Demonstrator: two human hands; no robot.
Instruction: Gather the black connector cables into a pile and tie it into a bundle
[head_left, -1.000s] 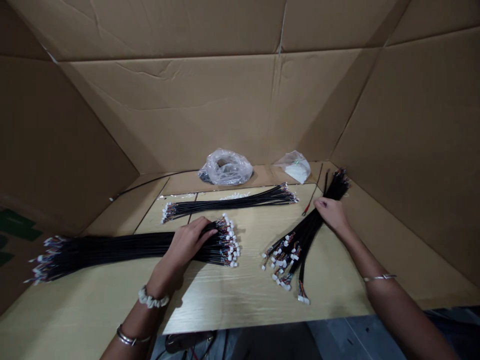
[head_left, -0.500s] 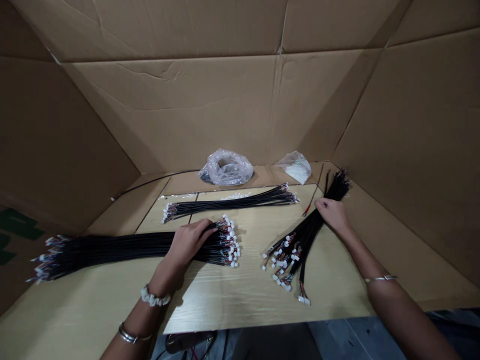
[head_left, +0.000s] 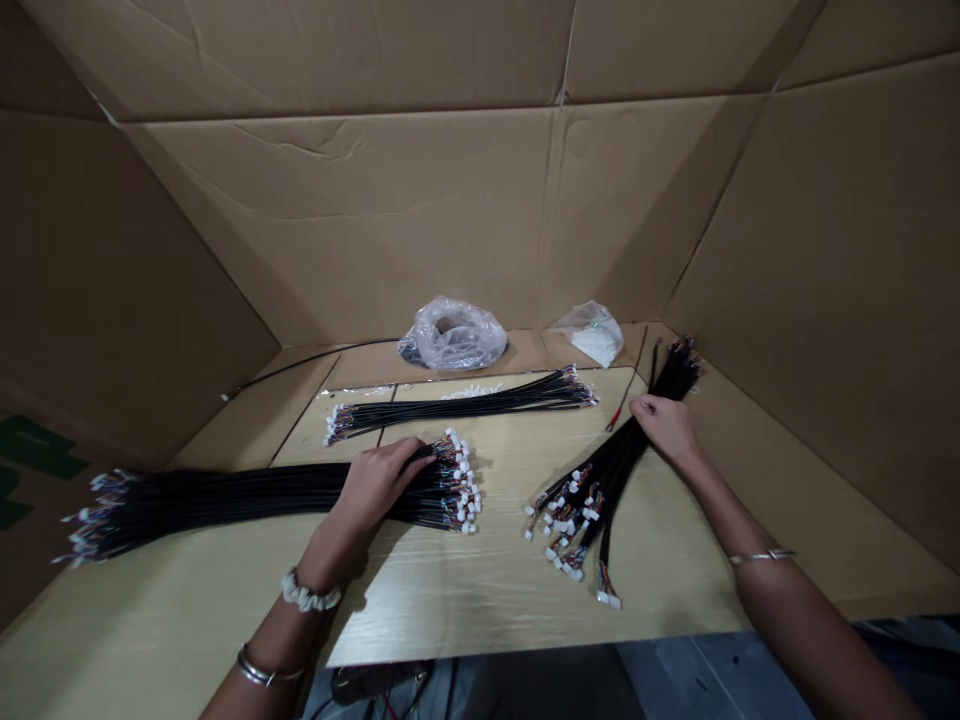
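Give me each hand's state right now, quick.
Left hand: curved over the thick black wire harness bundle, grip cannot be told.
Right hand: curved over the splayed black wire harness bundle, grip cannot be told.

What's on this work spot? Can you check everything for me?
Surface: light wood-grain board on cardboard.
Job's things: three bundles of black wire harnesses with white connectors: long left bundle, back bundle, fanned right bundle.
Clutter: clear plastic bag, small bag with something white inside, loose white connectors.
Grips: left hand rests on the long left bundle; right hand rests on the fanned right bundle.
Cables: thin black cable along the back; dark wires below the board's front edge.
Surroundings: cardboard walls.
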